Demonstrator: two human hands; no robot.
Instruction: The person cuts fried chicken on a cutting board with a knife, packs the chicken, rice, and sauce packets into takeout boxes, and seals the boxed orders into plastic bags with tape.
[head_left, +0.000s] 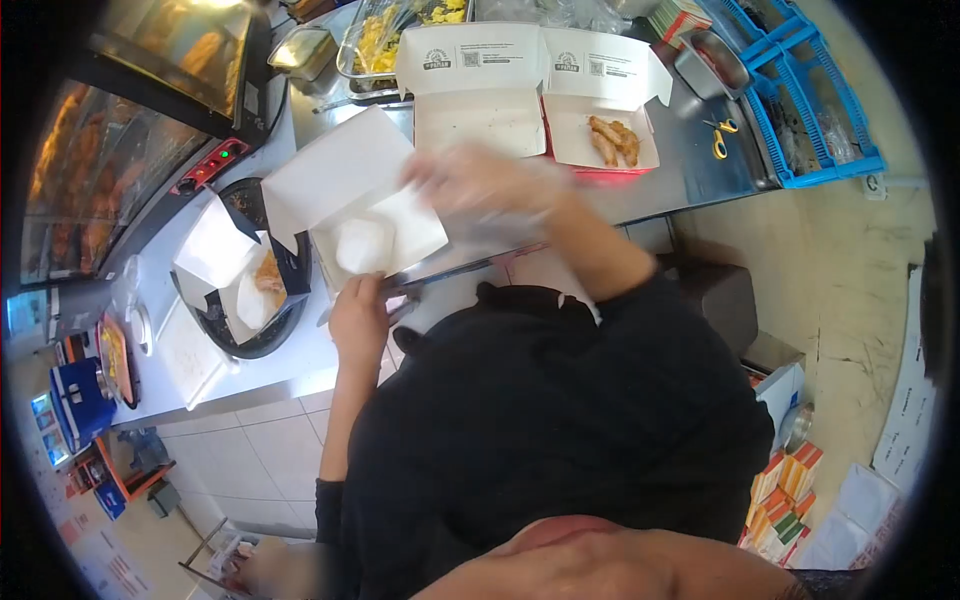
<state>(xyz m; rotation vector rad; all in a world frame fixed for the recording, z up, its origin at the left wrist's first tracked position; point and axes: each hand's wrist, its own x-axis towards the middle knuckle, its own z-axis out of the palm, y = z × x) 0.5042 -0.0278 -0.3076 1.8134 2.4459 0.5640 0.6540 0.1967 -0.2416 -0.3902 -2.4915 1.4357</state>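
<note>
One white mound (360,246) sits in the open box (416,238) at the counter (690,172)'s near edge, my left hand (359,316) at its near rim, blurred right hand (482,186) above, grips I can't make out, so a downward press could tip the box.
</note>
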